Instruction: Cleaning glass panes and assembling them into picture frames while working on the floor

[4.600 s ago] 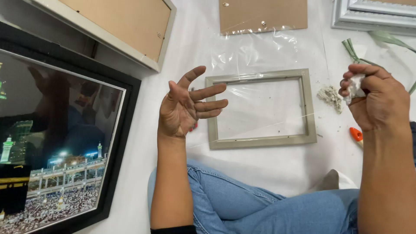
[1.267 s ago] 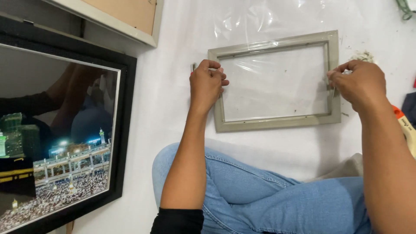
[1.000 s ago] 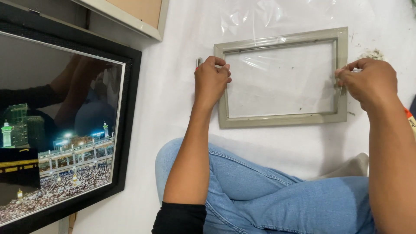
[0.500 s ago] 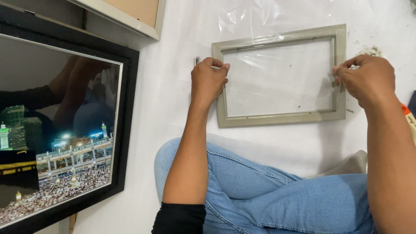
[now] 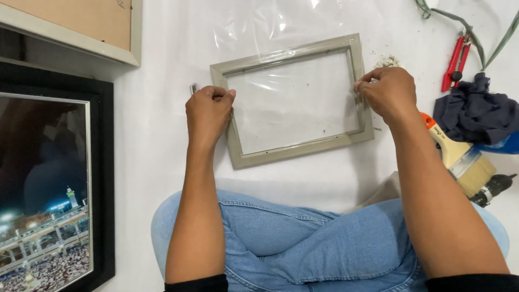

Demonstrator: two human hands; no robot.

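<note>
Picture frame (image 5: 294, 153), a grey-beige rectangle lying slightly tilted on the white surface (image 5: 157, 135), sits just in front of the person's crossed legs in blue jeans (image 5: 303, 243). Its 4 rails are flat and matte, and the middle is covered by a clear plastic sheet (image 5: 270, 27) that is wrinkled and glossy and runs past the top rail toward the far edge of view. Small dark specks dot the sheet inside the opening.

Open white room lies left of the frame, between it and a large black-framed night photograph (image 5: 54, 216) along the left edge. Above that photograph is the brown backing of a pale frame (image 5: 81, 21). The right side is crowded: a red cutter (image 5: 453, 62), a crumpled dark cloth (image 5: 476, 113), a wooden-handled paintbrush (image 5: 459, 159) and green cords (image 5: 470, 32) lie close together, just beside the right forearm.

The left hand (image 5: 208, 111) is curled closed over the left rail, fingers folded down on it, with a small metal piece (image 5: 193, 88) showing just beyond the knuckles. The right hand (image 5: 386, 94) pinches the right rail near its upper half, fingertips drawn together on the inner edge. A little pile of pale crumbs (image 5: 386, 60) rests just beyond that hand
</note>
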